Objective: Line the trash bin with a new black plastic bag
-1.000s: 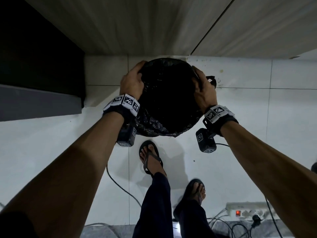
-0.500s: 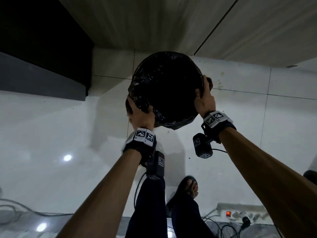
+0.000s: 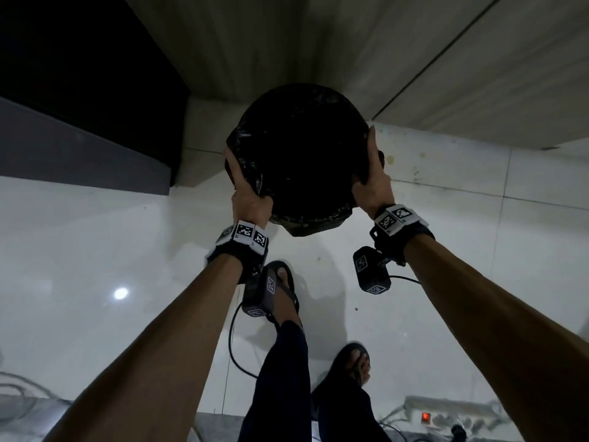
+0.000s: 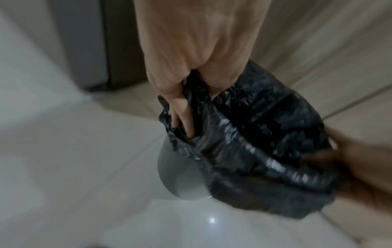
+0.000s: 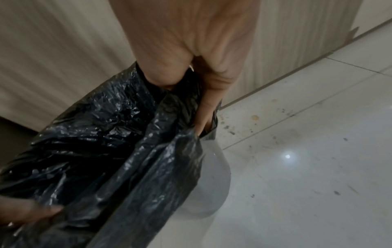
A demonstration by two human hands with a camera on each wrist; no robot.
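Bag [image 3: 299, 151] sits inside the bin [image 4: 180, 176] on the floor, mouth folded over the rim. Left hand [image 3: 250, 199] & right hand [image 3: 371, 183] each pinch the overhang on opposite sides, prob. to pull it down snug.

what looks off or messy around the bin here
The floor beside the trash bin is dirty: yellowish spots and dark specks near the wall. The black bag hangs unevenly over the rim, lower at the near edge. The left hand and right hand hold it at the sides.
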